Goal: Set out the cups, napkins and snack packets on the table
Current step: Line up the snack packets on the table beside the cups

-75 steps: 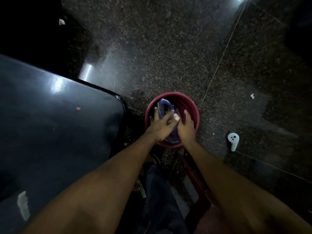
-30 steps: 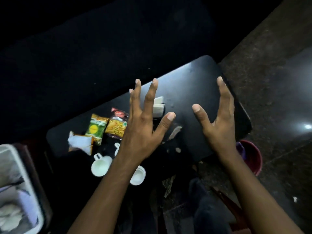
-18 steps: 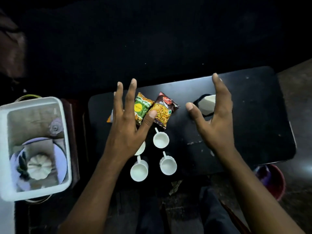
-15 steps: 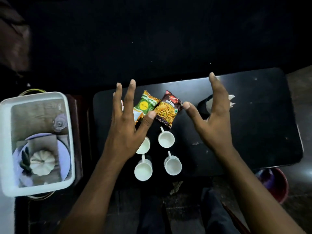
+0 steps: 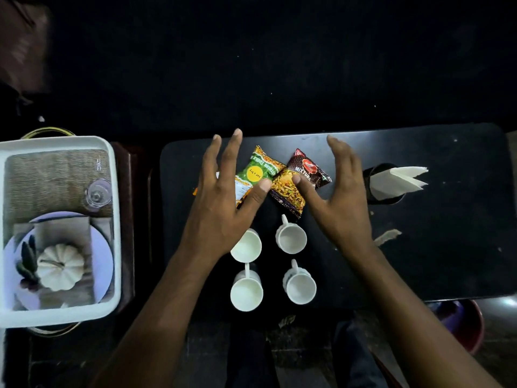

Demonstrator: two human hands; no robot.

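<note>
On the black table [image 5: 436, 247] lie a green snack packet [image 5: 256, 170] and a dark red snack packet [image 5: 300, 177], side by side. Several white cups stand in front of them, among them a far right cup [image 5: 291, 238], a near left cup [image 5: 246, 292] and a near right cup [image 5: 300, 288]. White napkins [image 5: 397, 180] stick out of a black holder [image 5: 387, 197] to the right. My left hand [image 5: 223, 203] hovers open over the green packet and one cup. My right hand [image 5: 341, 197] hovers open beside the red packet. Neither hand holds anything.
A white tray [image 5: 116, 219] at the left holds a woven mat, a glass [image 5: 98, 191], a plate and a small white pumpkin [image 5: 60, 266]. A red bucket [image 5: 470, 329] stands on the floor at the table's near right corner. My legs are below the table edge.
The view swung from the red bucket on the floor to the table. Both hands left the bucket and now hover open above the packets and cups, drifting slightly closer together.
</note>
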